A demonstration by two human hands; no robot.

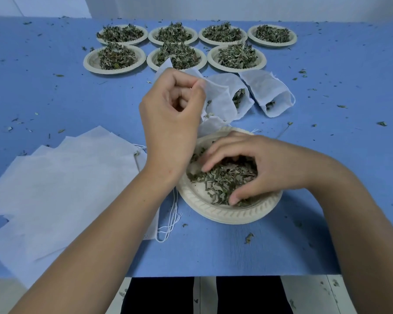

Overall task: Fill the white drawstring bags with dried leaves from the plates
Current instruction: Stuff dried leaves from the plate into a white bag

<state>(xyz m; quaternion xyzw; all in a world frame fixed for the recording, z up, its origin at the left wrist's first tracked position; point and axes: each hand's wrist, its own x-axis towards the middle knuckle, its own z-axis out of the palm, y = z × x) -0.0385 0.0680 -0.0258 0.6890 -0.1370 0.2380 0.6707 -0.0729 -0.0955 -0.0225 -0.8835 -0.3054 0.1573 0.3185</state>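
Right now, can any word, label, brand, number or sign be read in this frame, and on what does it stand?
None: there is no readable text.
The plates, bags, leaves, table and wall carry no print; the plate rims show only a moulded pattern.

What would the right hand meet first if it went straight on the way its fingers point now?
The dried leaves on the near plate: the right hand curls its fingers left and down into that heap, touching it. Beyond it lies the left wrist, though depth is unclear.
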